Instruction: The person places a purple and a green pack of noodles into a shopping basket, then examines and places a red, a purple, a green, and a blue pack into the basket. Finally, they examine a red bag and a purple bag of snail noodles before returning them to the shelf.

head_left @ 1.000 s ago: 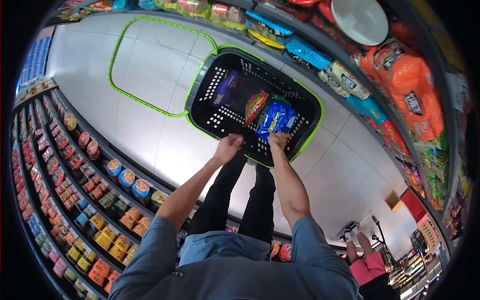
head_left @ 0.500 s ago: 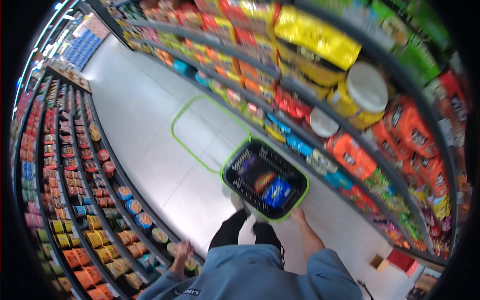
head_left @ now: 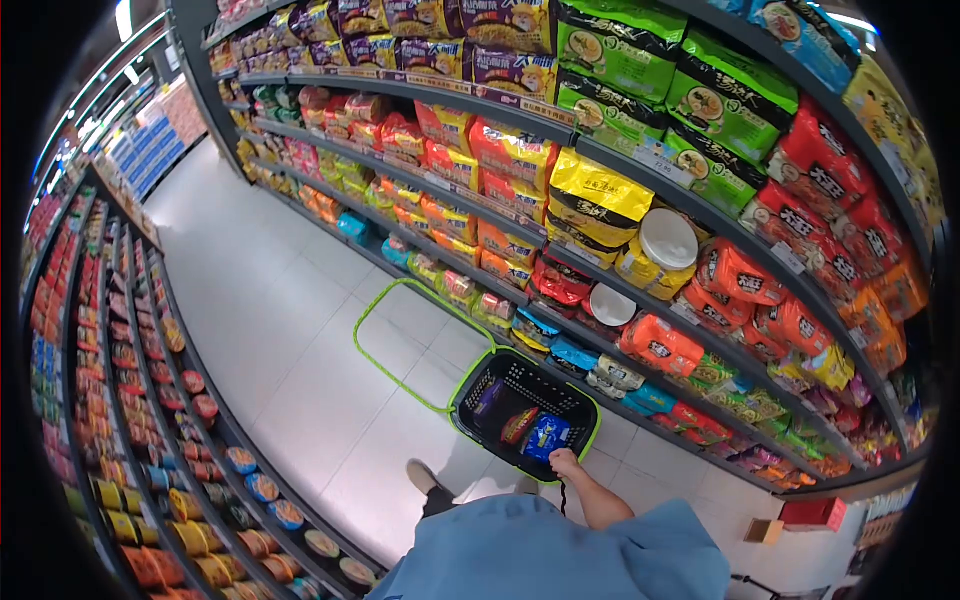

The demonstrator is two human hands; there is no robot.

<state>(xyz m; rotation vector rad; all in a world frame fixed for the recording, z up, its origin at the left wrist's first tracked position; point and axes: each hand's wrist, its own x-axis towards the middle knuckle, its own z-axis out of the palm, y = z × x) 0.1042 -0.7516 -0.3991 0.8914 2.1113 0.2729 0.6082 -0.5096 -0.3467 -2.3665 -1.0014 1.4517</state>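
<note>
The basket (head_left: 597, 418) stands upright on the floor (head_left: 310, 330), with a purple packet (head_left: 489, 397), a red packet (head_left: 518, 426) and a blue packet (head_left: 546, 437) inside. The work looks to be at a basket-handling step: the right hand (head_left: 565, 462) is at the near corner by the blue packet, its grip curled, though I cannot tell whether it clasps the rim. The left hand is out of view, its grip unknown. Moving the basket would call for a sure hold. The handle (head_left: 388, 373) lies folded out beyond one end. The stocked shelves (head_left: 430, 180) crowd the far side; the widest open floor runs up the aisle, past the handle.
</note>
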